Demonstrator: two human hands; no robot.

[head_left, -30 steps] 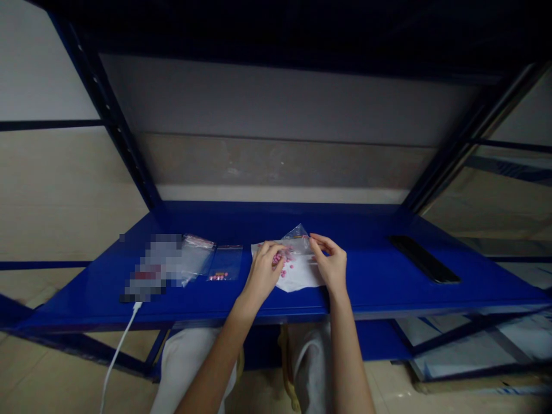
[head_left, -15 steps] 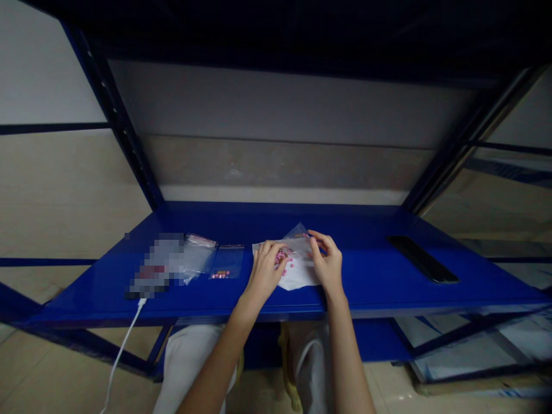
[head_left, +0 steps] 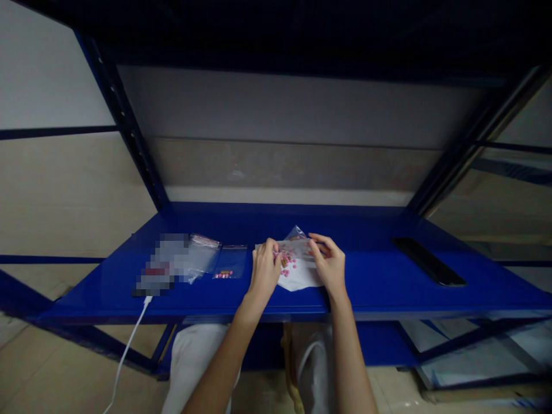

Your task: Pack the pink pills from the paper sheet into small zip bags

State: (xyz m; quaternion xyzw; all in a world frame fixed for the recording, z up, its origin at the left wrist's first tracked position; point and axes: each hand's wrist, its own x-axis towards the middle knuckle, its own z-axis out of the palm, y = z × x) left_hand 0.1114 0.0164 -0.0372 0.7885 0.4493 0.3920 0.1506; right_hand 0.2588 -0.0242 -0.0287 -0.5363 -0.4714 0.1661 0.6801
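My left hand (head_left: 264, 269) rests on the left part of a white sheet of paper (head_left: 297, 282), its fingers curled together beside a loose cluster of small pink pills (head_left: 288, 265) with a few brown ones. Whatever is between those fingertips is hidden. On the right side of the sheet, my right hand (head_left: 331, 263) has thumb and forefinger at the edge of a clear plastic bag (head_left: 296, 232), which lies over the far part of the paper. Left of the paper, a small clear zip bag (head_left: 230, 261) holds several pink and brown pills.
Further left are more clear zip bags (head_left: 202, 253) and a blurred-out device (head_left: 157, 270) with a white cable (head_left: 129, 345) hanging over the front edge. A black phone (head_left: 426, 261) lies at the right on the blue shelf (head_left: 366, 230). Blue uprights frame both sides.
My left hand's fingers have drawn in and curled, baring more of the pills on the paper. My right hand stays at the bag. The view has shifted slightly.
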